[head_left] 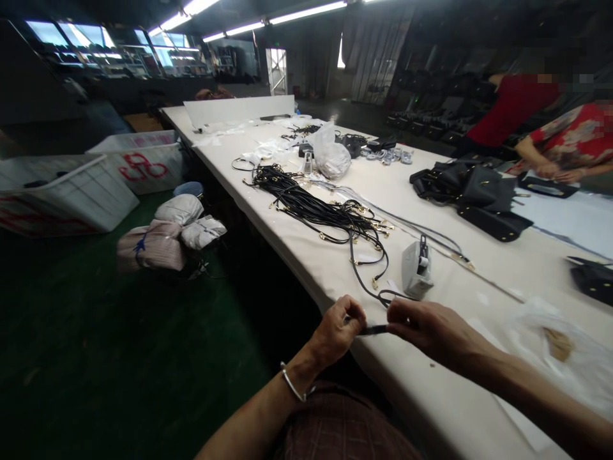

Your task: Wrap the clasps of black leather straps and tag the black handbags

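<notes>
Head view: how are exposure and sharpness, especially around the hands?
Head view: ceiling light blown out to white; green floor sinks to near black beside the table; left hand and right hand readable, but the black strap between them lacks fine detail; dark item at the right edge blurred; white bin at far left looks stretched.

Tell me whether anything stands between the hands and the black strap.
Nothing visible does: the left hand and right hand both hold the black strap. The white container stands beyond the right hand, not in between.
</notes>
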A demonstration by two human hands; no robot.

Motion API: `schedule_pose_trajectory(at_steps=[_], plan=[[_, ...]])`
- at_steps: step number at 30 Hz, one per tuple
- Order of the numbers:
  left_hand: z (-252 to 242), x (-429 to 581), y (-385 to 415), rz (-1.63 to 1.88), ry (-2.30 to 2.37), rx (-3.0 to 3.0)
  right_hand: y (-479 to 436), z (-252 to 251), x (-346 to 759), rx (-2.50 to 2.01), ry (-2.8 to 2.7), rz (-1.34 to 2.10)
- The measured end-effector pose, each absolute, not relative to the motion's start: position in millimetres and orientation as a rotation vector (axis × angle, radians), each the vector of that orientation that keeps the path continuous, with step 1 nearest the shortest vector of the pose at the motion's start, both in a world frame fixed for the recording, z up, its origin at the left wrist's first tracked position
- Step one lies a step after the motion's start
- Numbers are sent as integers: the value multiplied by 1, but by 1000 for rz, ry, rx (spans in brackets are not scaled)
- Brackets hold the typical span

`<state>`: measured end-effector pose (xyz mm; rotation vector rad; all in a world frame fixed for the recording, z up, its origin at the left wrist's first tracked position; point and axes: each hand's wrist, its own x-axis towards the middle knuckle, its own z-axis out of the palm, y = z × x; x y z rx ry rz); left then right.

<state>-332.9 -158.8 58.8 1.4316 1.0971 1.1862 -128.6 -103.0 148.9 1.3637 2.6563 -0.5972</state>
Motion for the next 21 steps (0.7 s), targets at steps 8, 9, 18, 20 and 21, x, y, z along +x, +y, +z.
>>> schedule_pose_trajectory(at_steps=[8, 9, 18, 20, 21], plan=[[55, -316, -153, 1103, 1259, 1526, -95, 155, -115, 1364, 2707, -987], [56, -314, -154, 1131, 1245, 1516, -97, 156, -114, 1360, 2721, -936], [37, -299, -164, 1084, 1085, 1305, -109, 154, -101, 1321, 2723, -859], [34, -291, -164, 1027, 1172, 1449, -115, 147, -96, 1291, 2779, -862], [33, -288, -164, 986, 1226, 1470, -117, 144, -93, 1283, 2808, -863]])
